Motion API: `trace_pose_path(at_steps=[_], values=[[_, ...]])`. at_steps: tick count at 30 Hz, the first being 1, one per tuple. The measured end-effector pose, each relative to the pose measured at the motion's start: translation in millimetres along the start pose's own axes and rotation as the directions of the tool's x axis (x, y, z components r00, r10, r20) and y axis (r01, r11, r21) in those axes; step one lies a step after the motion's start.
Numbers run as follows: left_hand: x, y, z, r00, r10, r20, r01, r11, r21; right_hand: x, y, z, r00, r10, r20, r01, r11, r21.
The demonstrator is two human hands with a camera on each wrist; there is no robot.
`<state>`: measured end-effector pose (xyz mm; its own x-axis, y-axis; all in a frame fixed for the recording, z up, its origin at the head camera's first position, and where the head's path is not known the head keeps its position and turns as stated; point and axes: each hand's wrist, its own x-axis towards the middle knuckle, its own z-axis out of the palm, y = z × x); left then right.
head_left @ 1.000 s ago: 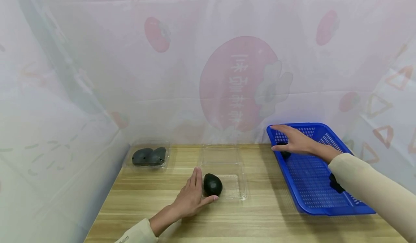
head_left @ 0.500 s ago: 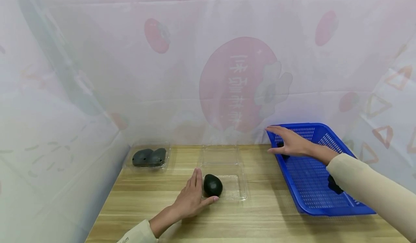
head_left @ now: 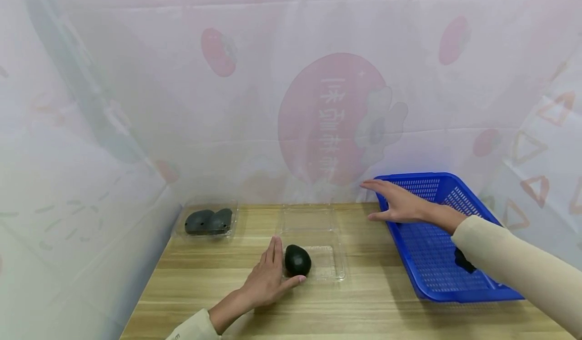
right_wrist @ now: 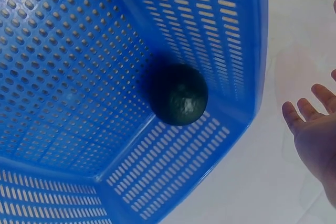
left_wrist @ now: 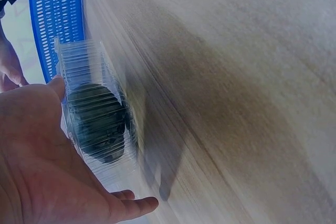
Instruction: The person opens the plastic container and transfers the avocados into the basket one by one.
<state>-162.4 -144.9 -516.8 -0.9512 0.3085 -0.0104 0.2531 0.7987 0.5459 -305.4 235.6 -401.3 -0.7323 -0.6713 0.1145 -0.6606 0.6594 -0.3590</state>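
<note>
A dark green avocado (head_left: pixel 297 260) lies in the left part of a clear plastic clamshell box (head_left: pixel 340 259), whose lid is folded back. My left hand (head_left: pixel 265 279) rests along the box's left side, fingers straight and thumb out by the front edge. In the left wrist view, ribbed clear plastic lies between the palm (left_wrist: pixel 37 150) and the avocado (left_wrist: pixel 97 121). My right hand (head_left: pixel 404 203) hovers over the left rim of the blue basket (head_left: pixel 409 274), fingers extended, holding nothing. Below it, a second avocado (right_wrist: pixel 179 95) sits in a basket corner, mostly hidden in the head view.
A closed clear box (head_left: pixel 179 224) with two dark avocados (head_left: pixel 209 221) stands at the back left of the wooden table (head_left: pixel 218 259). A printed curtain (head_left: pixel 254 102) hangs behind the table and at both sides. The basket occupies the right side.
My right hand has shifted left, from over the basket's corner to beyond its left rim, holding nothing. The left hand, the box and its avocado have stayed in place.
</note>
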Motion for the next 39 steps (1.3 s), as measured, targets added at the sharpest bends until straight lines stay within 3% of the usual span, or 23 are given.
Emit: trace_pose_path(at_steps=[3,10,19,39], values=[[-1.0,2.2,-2.7,1.0,0.019,-0.001,-0.02,1.0,-0.015,1.3,-4,2,1.0,-0.021,0.004,0.021,1.0,0.015],[-0.4,6.9,-7.9,0.999,-0.021,0.042,0.02,1.0,0.011,3.3,-14,7,0.998,-0.052,0.022,0.051,0.998,0.036],[-2.1,12.2,-11.1,0.999,-0.027,0.03,0.027,1.0,0.009,5.8,-24,13,0.994,-0.106,0.04,0.104,0.993,0.05],[-1.1,9.1,-10.6,1.0,-0.005,0.021,0.005,1.0,-0.001,10.1,-43,23,0.986,-0.153,0.065,0.15,0.987,0.056]])
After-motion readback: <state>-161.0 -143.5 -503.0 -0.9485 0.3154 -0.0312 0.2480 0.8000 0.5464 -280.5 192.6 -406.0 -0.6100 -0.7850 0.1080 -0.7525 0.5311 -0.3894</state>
